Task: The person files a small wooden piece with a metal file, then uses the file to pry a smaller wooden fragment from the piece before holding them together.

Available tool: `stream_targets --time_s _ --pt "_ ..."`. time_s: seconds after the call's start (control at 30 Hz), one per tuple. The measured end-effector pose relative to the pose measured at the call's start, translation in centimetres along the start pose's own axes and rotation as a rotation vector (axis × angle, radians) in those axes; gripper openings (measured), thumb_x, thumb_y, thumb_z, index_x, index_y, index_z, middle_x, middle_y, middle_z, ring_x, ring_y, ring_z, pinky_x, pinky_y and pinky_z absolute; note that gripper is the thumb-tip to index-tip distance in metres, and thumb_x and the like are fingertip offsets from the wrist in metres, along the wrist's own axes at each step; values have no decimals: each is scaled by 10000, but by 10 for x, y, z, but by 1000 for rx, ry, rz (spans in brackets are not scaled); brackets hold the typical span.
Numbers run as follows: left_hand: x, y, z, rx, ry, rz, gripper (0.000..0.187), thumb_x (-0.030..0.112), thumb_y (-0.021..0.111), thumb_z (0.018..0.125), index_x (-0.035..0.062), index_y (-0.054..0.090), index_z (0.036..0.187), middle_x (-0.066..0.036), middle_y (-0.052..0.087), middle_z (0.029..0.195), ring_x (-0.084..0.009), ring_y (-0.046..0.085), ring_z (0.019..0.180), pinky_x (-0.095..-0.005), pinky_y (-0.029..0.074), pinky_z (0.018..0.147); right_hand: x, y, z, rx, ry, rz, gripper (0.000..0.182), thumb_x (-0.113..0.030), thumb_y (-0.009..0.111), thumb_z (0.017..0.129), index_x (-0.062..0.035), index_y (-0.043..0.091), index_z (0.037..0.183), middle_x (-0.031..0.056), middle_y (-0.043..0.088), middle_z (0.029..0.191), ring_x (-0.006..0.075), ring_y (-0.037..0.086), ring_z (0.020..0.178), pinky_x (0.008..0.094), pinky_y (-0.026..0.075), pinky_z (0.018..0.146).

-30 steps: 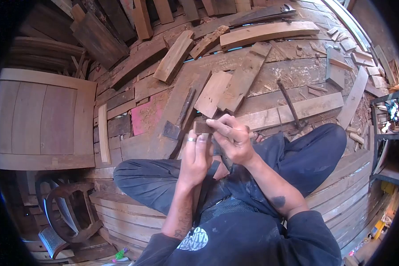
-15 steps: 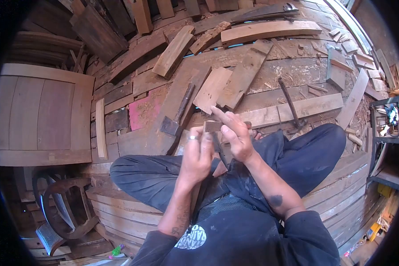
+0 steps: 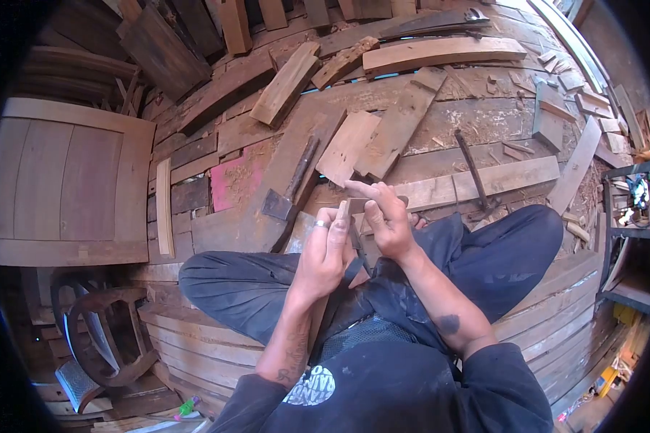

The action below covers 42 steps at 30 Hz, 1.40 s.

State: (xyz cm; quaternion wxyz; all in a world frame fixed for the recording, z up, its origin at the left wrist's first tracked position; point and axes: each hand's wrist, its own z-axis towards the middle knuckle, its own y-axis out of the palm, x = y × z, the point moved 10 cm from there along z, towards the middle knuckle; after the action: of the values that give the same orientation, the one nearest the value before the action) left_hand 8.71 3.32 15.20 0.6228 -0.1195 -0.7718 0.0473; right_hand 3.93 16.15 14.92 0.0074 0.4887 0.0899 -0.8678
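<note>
My left hand [image 3: 323, 249], a ring on one finger, pinches a small wooden block [image 3: 344, 211] upright between thumb and fingers. Against it, my right hand [image 3: 388, 225] grips a flat brown piece [image 3: 401, 201] whose kind I cannot make out. The right index finger points forward along that piece, with the thumb on the near side. Both hands meet above my crossed legs. Just beyond the fingertips a pale board [image 3: 348, 148] lies on the floor. Below the hands, a dark flat object is partly hidden.
A dark-headed tool with a handle [image 3: 301, 169] rests on a plank to the left. On the right lies a hammer [image 3: 471, 162] across a long board [image 3: 516, 178]. A panelled wooden door [image 3: 72, 180] stands left; a dark shelf [image 3: 628, 231] is at right. Shavings and offcuts litter the floor.
The small block has turned from showing its broad brown face to standing narrow side up. My right hand has shifted slightly, and its flat brown piece shows more.
</note>
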Motion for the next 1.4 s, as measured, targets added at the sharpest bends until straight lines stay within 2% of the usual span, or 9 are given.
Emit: stream_targets --time_s 0.17,0.3,0.43,0.53,0.57,0.7,0.8,0.9,1.4 --pt "20 5 -7 19 153 70 289 287 401 1131 26 527 1132 -25 524 690 -115 469 593 -318 383 571 -17 0 1 -63 -56 -5 442 -362 488 1073 -15 698 1247 99 606 825 261 525 753 396 404 769" --pt "2 -1 -5 -25 -54 -95 246 240 408 1125 28 531 1153 -43 524 734 -116 453 591 -317 387 581 -13 2 2 -20 -37 23 430 -352 562 1033 -22 704 1270 80 621 824 250 532 757 378 382 770" --pt "22 1 -4 53 262 125 257 255 401 1132 34 531 1126 -13 475 739 -102 437 609 -296 394 594 -29 2 7 -88 -108 -34 474 -362 558 1030 -4 677 1318 95 609 823 260 524 748 388 382 768" --pt "7 -9 -8 -11 -93 -70 219 188 416 1101 6 532 1138 -73 517 782 -185 499 658 -351 436 641 -12 0 5 -100 -25 -38 499 -379 530 1045 6 667 1330 102 598 818 264 510 740 398 388 762" --pt "9 -4 -6 -29 -26 -108 346 324 350 1150 39 530 1072 25 444 675 -76 396 559 -260 359 526 -11 0 2 -76 -26 -22 504 -385 525 1047 6 666 1331 102 599 816 264 509 739 397 388 763" --pt "18 6 -6 -26 105 9 262 214 373 1114 12 540 1116 -79 513 783 -172 483 653 -344 426 649 -29 -3 6 -78 -108 -23 504 -383 506 1057 11 669 1326 115 610 824 275 514 731 390 397 768" --pt "1 0 -10 -50 -143 -99 263 192 362 1098 5 545 1129 -111 526 811 -215 508 684 -368 438 673 -15 -6 4 -77 -67 -54 514 -388 483 1063 21 674 1309 124 608 828 282 516 725 395 400 766" --pt "-4 11 -3 -106 77 17 316 252 327 1126 26 548 1132 -60 514 762 -157 476 638 -327 407 623 -31 -7 7 -23 -102 -40 519 -397 460 1070 16 675 1298 125 605 818 294 522 719 404 403 767" --pt "4 -1 -1 -71 -20 -152 469 382 308 1150 27 580 1012 -5 520 647 -94 458 480 -280 377 460 -12 -3 0 5 -91 -133 420 -370 521 1048 -27 719 1188 84 662 808 260 597 734 395 395 790"
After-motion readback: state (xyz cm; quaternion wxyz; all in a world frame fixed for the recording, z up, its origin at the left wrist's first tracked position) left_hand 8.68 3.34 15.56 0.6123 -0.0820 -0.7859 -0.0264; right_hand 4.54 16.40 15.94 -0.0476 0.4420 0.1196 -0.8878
